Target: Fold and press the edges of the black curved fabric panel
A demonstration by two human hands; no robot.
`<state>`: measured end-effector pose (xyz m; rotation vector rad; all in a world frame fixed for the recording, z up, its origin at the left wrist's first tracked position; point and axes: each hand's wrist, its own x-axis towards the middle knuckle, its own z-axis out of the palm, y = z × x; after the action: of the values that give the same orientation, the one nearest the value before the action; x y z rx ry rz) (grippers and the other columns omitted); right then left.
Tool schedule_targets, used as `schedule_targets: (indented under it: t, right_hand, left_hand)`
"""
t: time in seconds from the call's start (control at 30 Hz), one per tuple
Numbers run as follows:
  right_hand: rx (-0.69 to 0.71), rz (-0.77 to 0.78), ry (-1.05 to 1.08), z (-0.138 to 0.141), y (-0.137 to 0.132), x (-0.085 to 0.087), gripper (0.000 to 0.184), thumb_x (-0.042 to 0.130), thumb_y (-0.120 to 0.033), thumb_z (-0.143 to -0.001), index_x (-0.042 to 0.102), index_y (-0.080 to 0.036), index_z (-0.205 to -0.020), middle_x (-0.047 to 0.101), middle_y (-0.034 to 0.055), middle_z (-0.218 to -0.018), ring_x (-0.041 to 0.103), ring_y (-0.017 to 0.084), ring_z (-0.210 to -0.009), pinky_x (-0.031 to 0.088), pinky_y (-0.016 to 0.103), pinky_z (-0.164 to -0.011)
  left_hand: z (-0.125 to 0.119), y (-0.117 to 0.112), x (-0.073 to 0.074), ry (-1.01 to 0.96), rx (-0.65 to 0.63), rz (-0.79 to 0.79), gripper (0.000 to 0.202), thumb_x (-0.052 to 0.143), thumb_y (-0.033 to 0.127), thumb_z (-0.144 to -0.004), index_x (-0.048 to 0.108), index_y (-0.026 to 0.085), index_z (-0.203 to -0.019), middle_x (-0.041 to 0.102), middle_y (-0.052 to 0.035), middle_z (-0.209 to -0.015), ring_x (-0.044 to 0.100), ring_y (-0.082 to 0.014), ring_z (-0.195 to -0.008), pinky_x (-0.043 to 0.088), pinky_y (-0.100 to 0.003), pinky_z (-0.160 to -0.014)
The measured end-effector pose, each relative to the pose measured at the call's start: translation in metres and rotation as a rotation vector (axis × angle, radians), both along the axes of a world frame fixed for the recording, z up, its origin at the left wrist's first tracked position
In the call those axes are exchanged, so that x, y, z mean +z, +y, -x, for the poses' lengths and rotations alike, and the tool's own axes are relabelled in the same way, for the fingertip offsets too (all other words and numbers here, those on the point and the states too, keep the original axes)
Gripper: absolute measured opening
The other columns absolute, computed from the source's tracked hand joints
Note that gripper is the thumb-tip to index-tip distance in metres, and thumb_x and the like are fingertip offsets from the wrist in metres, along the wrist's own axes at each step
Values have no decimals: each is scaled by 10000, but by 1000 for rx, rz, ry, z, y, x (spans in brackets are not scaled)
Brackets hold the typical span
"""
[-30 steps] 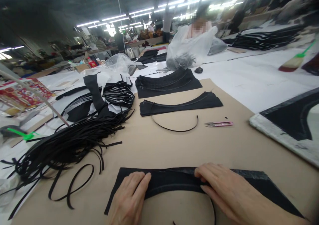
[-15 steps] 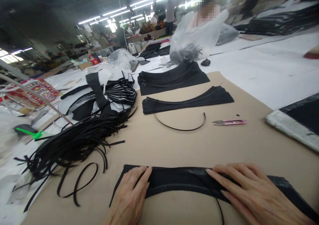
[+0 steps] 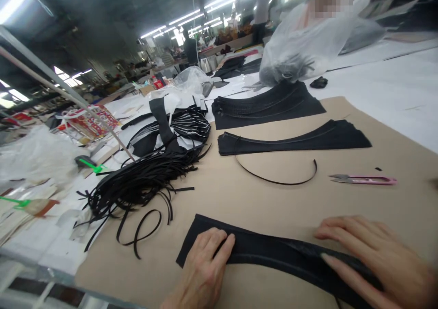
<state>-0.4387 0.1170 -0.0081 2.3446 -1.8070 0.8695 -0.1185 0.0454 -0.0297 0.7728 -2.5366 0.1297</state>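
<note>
A curved black fabric piece [image 3: 267, 249] lies across the brown board in front of me. My left hand [image 3: 208, 259] rests on its left part, fingers slightly bent and pressing down, not wrapped round it. My right hand [image 3: 372, 249] is over its right part, open, with the thumb apart from the fingers and touching or very near the fabric. The right end of the piece is partly hidden under that hand. A thin black strip shows from beneath the lower edge. Beyond lie a thin black strip [image 3: 277, 181] and pink-handled thread snips [image 3: 366, 180].
Two stacks of black curved pieces, one nearer [image 3: 294, 142] and one farther [image 3: 267, 108], lie ahead. A heap of black strips [image 3: 137, 181] is at left, beside striped black pieces [image 3: 191, 124]. A clear plastic bag [image 3: 294, 49] stands at the back, with a person behind it.
The view has shifted left, so things appear farther right. The black piece now slants down to the right. My right hand's fingers have lifted and spread somewhat; my left hand stays on the fabric.
</note>
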Motion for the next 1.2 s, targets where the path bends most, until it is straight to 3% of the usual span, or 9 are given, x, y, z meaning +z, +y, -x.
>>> schedule_targets:
  t: [0.1,0.27,0.5,0.73,0.87,0.97,1.07,1.2]
  right_hand:
    - [245,16,129,-47,-32,17,195,567,-254,-864,563,-260,-1059,624,29,-995,561,229,-871,387,388,-805]
    - [315,122,258,-100,-74,8,132,579,-133,-763,510,-227,-825,563,-6,-767,499,220,-685,309,380,-717]
    - [377,148,291,-104,-85,-9,231,427,9,-760,447,-220,-781,516,-2,-722,447,207,-644,267,369,-723]
    - [288,-40,205,-103,-88,-12,205,393,-41,-866,470,-210,-779,519,9,-721,459,204,-657,245,372,-709]
    - [178,-233,165,-96,-92,2,179,397,-132,-960,505,-202,-837,557,23,-786,500,217,-733,249,377,-714]
    - [254,-318,130,-96,-90,19,125,459,-196,-979,523,-204,-872,572,16,-859,508,210,-800,265,375,-753]
    - [294,-276,167,-104,-86,26,104,627,-245,-896,532,-208,-877,571,9,-891,495,224,-843,269,385,-786]
    - [282,-211,247,-120,-88,19,116,657,-201,-856,541,-207,-851,567,10,-870,487,228,-833,272,388,-788]
  left_hand:
    - [1,2,2,26,-5,55,386,378,42,-886,563,57,-1225,607,-138,-1114,538,-236,-1056,502,-364,-909]
    - [4,1,5,50,6,147,343,365,104,-909,605,66,-1152,629,-129,-1051,559,-219,-1010,514,-353,-872]
    - [1,-3,-5,67,41,152,348,374,184,-922,606,107,-1169,623,-102,-1080,544,-202,-1062,434,-376,-1001]
    - [1,-2,-11,59,62,186,356,361,194,-923,620,132,-1159,617,-105,-1092,544,-200,-1073,424,-369,-1008]
    - [2,-2,-5,48,66,207,384,321,164,-924,631,134,-1150,624,-110,-1077,546,-199,-1074,428,-371,-997]
    - [1,-2,-2,-6,58,196,385,327,155,-924,628,137,-1163,626,-110,-1084,545,-199,-1085,430,-363,-995]
    - [2,-1,-4,11,64,209,383,336,142,-913,637,139,-1151,617,-117,-1097,548,-209,-1081,442,-369,-980]
    - [3,-1,-6,28,79,224,391,347,116,-883,645,137,-1135,607,-124,-1117,544,-229,-1095,477,-354,-929]
